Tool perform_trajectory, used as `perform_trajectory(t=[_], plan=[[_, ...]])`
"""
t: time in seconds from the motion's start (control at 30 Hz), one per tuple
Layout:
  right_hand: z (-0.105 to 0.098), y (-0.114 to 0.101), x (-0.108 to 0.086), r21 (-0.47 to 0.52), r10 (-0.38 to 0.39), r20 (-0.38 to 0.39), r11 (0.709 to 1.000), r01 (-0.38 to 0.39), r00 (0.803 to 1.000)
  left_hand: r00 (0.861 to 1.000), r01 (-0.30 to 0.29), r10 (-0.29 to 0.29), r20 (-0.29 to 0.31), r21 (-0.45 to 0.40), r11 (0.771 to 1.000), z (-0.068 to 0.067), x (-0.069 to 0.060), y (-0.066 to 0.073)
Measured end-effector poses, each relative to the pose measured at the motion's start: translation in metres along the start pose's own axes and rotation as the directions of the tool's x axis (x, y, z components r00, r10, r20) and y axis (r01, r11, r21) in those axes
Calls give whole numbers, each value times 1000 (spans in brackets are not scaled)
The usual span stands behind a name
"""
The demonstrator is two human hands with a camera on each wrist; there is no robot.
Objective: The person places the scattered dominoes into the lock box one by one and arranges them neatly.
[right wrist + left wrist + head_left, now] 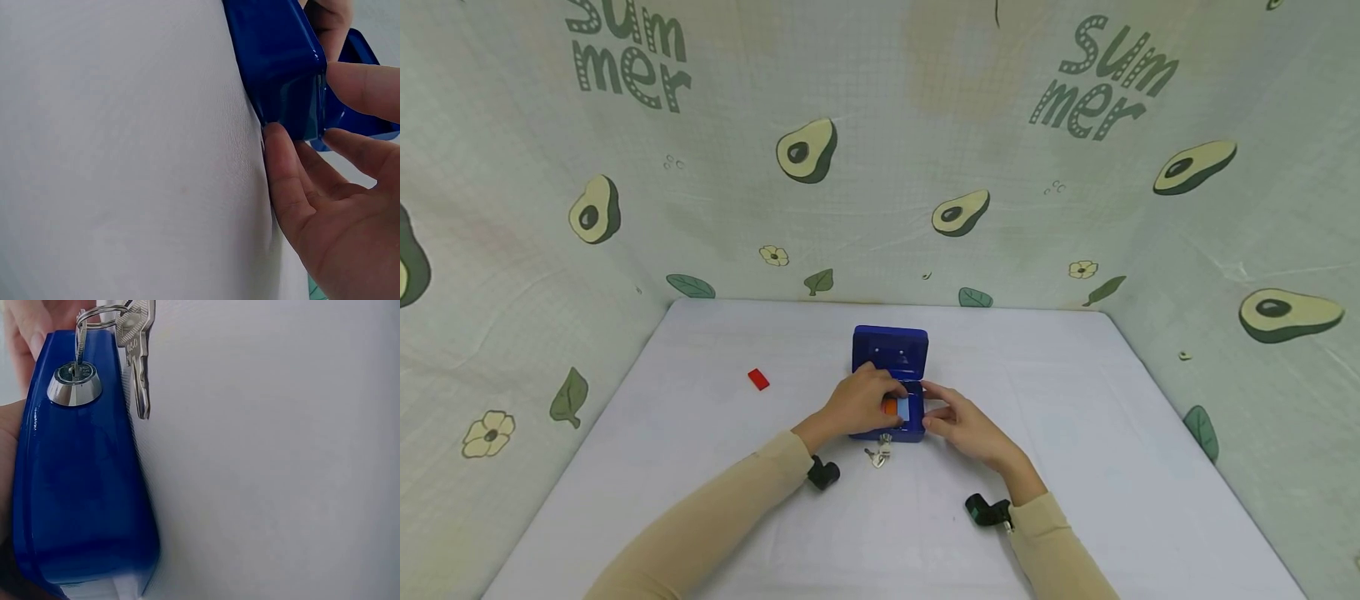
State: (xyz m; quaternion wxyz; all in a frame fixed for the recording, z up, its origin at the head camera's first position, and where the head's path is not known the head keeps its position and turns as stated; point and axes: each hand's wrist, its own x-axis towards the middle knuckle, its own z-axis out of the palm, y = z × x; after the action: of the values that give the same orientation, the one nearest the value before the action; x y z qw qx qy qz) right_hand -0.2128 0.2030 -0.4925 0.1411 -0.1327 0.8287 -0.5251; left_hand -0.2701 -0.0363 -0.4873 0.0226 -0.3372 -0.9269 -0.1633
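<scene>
A blue metal cash box (917,433) stands on the table, its lid (891,343) raised at the back. My left hand (861,396) reaches over the box's left part, thumb and fingers around a small orange piece (890,406) inside. Beside that piece lies something light blue (903,408). My right hand (961,425) touches the box's right side with nearly straight fingers, the thumb by the front corner in the right wrist view. A key sits in the silver lock (75,384) on the front, and a second key (139,369) hangs from its ring.
A small red block (758,379) lies on the white tabletop (715,342), left of the box. Cloth printed with avocados (807,152) hangs behind and along both sides. Black wrist cameras (987,510) sit close to the table near both cuffs.
</scene>
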Motion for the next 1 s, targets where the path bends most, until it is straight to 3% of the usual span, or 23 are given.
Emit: perform_trajectory(t=[1.0], plan=[[1, 1, 0, -4, 4, -5, 1000, -4, 1000, 998, 36, -36, 48, 10, 999, 0, 2, 3]])
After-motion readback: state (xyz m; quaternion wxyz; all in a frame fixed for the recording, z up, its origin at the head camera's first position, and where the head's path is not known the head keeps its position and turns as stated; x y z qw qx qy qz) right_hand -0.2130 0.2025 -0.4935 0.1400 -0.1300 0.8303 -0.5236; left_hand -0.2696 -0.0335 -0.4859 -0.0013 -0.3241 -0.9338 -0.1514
